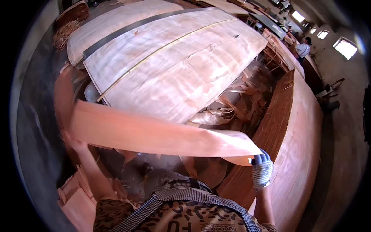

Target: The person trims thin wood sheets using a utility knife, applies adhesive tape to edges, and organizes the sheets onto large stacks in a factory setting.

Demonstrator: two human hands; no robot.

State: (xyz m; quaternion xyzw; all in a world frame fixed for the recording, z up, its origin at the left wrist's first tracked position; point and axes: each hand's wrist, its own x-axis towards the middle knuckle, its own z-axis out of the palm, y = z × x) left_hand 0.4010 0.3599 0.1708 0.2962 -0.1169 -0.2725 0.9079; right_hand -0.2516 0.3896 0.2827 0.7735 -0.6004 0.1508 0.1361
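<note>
A long, thin veneer strip is held at chest height, its long axis running left to right across the view, the right end dipping slightly. Its left end is clamped by the bare left hand, its right end by the gloved right hand. Beyond it, a wide veneer sheet lies flat on a table. A tall veneer stack stands to the right. Curled veneer scraps are piled between them.

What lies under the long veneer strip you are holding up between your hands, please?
Under the veneer strip show dark floor and torn veneer scraps. The strip covers the near edge of the large veneer sheet. The left hand and gloved right hand grip its ends.
</note>
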